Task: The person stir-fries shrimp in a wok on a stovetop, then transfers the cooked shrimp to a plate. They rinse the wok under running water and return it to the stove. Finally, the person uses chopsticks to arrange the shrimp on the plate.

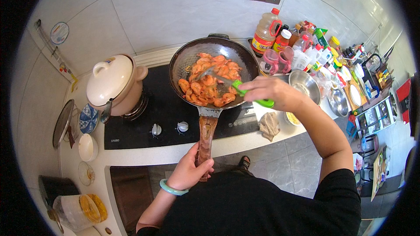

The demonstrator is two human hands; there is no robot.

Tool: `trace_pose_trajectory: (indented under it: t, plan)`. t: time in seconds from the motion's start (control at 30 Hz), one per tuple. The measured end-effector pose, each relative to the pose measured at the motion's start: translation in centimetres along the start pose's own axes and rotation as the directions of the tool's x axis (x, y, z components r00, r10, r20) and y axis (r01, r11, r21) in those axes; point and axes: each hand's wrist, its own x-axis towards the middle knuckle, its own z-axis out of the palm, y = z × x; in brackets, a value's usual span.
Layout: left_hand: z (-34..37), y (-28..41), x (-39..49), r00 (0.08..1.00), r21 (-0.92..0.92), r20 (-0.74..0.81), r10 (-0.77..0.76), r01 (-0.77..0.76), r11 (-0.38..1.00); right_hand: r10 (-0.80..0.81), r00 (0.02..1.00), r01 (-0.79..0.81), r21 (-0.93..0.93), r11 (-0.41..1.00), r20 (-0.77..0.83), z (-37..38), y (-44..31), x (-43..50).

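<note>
My left hand (pixel 190 170) grips the wooden handle (pixel 206 134) of a dark wok (pixel 178 62) that sits over the right part of a black glass gas hob (pixel 131 137). Orange-red cooked shrimp (pixel 210 85) lie in the wok's bowl. Over the wok's right rim, my right hand (pixel 269 93) holds a spatula (pixel 218 77) by its bright green handle; the metal end is among the shrimp and looks blurred. A jade-coloured bangle (pixel 172 188) circles my left wrist. The burner under the wok is hidden.
A lidded clay pot (pixel 113 85) stands on the left burner, beside a glass lid (pixel 64 123), a patterned plate (pixel 88 118) and a white bowl (pixel 88 147). Right of the wok are an oil bottle (pixel 265 31), pink-handled jars (pixel 270 61), metal bowls (pixel 305 83) and a crumpled cloth (pixel 269 126).
</note>
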Motion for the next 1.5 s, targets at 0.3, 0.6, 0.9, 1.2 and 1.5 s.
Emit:
trace_pose_trajectory:
  t: [0.3, 0.6, 0.9, 1.2, 1.5]
  plan:
    - [0.1, 0.2, 0.2, 1.0, 0.015, -0.002, -0.011, 0.011, 1.0, 0.028, 0.949, -0.094, -0.196, 0.976, -0.313, 4.1, 4.6, -0.4]
    - [-0.1, 0.0, 0.3, 0.999, 0.065, 0.005, 0.034, -0.035, 0.997, 0.08, 0.896, -0.152, -0.132, 0.98, -0.437, 4.4, 2.5, 0.1]
    - [-0.7, -1.1, 0.3, 0.995, 0.116, -0.001, 0.101, -0.1, 0.988, -0.023, 0.953, 0.013, -0.033, 0.999, -0.302, 2.9, -3.0, 1.1]
    - [-0.8, -0.2, 0.3, 0.996, 0.135, 0.047, 0.082, -0.087, 0.987, -0.05, 0.996, 0.061, -0.166, 0.984, 0.071, 0.1, -6.1, -2.1]
    - [-1.1, -0.7, 0.4, 0.993, 0.101, 0.069, 0.093, -0.1, 0.99, 0.104, 0.988, -0.097, 0.066, 0.993, -0.111, -0.2, -8.9, -4.4]
